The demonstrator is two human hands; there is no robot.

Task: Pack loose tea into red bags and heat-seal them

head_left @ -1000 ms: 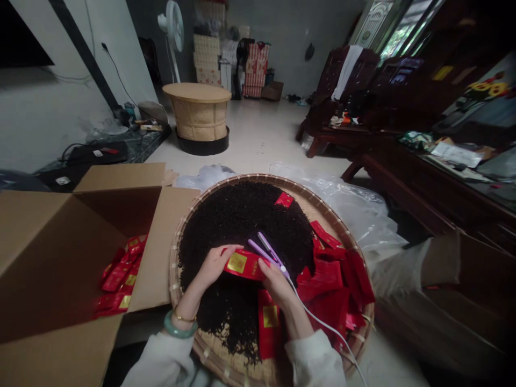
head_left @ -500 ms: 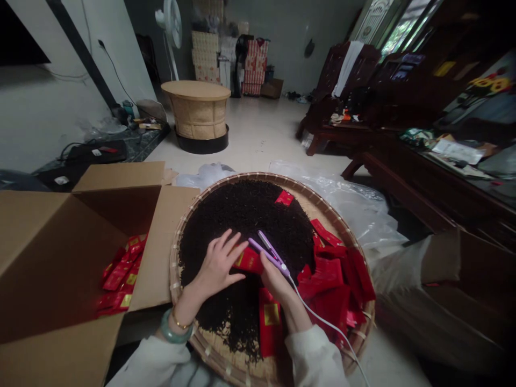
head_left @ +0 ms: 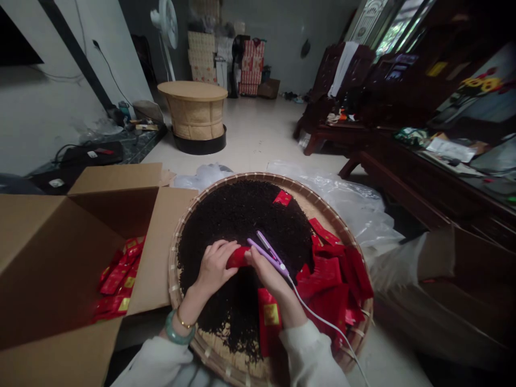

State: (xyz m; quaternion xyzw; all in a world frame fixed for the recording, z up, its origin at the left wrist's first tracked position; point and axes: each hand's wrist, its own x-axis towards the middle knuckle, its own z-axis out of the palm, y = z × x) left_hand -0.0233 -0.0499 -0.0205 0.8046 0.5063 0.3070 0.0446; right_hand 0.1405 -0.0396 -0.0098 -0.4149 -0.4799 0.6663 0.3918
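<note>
Two hands, one red packet between them

Head view: Half a second ago the left hand (head_left: 217,264) had its fingers spread over the red packet (head_left: 237,258); now they have folded down on its left end, hiding the gold patch that showed a second ago. For the work in hand, this seems to mean the packet is steadied from both ends. The left grip is closed round that end, and the right hand (head_left: 268,271) has a closed grip on the right end. The packet is near the middle of the round tray (head_left: 176,258), above the dark leaves (head_left: 234,209).

Counted: one purple iron (head_left: 272,259) just beyond the right hand, its two arms apart, with one white cord (head_left: 318,318) running near and right; one flat packet (head_left: 264,322) on the near side; one small packet (head_left: 282,198) on the far side; one heap of red packets (head_left: 326,279) on the right, too overlapped to number. Left of the tray stands one cardboard box (head_left: 159,236) with several filled packets (head_left: 119,279), exact number unclear. One green bangle (head_left: 179,336) circles the left wrist.
</note>
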